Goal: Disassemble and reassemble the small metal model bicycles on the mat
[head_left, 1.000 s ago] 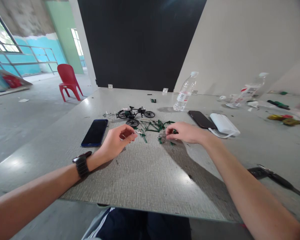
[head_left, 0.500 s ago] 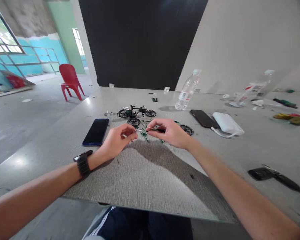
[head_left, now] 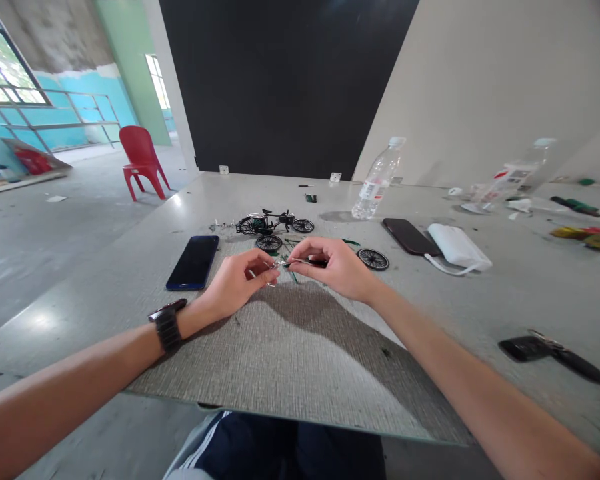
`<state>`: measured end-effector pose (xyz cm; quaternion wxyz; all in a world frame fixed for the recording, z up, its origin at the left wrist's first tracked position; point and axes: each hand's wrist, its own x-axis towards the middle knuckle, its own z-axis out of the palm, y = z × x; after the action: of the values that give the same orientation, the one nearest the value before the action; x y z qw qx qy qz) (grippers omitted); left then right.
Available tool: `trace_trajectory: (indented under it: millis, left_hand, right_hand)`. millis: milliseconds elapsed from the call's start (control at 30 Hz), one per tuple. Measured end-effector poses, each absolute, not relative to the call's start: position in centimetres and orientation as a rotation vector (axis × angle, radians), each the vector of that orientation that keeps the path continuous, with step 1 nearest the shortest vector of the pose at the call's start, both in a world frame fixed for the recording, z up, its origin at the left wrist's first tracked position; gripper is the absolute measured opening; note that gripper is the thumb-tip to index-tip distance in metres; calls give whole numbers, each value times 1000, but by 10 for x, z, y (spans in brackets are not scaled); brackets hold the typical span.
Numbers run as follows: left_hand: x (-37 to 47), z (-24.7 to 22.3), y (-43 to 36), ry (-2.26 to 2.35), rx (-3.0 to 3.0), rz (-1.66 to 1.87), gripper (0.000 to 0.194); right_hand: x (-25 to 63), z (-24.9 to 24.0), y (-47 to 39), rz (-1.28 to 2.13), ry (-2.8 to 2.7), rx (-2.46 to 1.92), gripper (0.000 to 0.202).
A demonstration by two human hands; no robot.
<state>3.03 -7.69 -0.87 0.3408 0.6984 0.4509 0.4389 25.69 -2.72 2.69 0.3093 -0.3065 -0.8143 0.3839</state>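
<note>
Head view, 2 hands over grey mat (head_left: 290, 353). Left hand (head_left: 235, 287) pinches small silver part (head_left: 275, 267); right hand (head_left: 337, 267) grips thin screwdriver (head_left: 305, 262), tip at part. Nearby: 1 model bike (head_left: 270, 223), 2 loose wheels, 2 phones, 2 bottles; labels unreadable.

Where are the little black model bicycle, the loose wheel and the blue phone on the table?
model bicycle (head_left: 273, 223), head view, on its frame between the two wheels.
loose wheel (head_left: 373, 259), head view, on the middle of its spokes.
blue phone (head_left: 194, 261), head view, on the middle of its dark screen.
</note>
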Motion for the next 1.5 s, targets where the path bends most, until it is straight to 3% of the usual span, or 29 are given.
trace_trajectory:
  millis: [1500]
  left_hand:
    - [29,-8,-78,1229,1902,1134,17]
  right_hand:
    - [257,27,-27,986,-2150,-818,27]
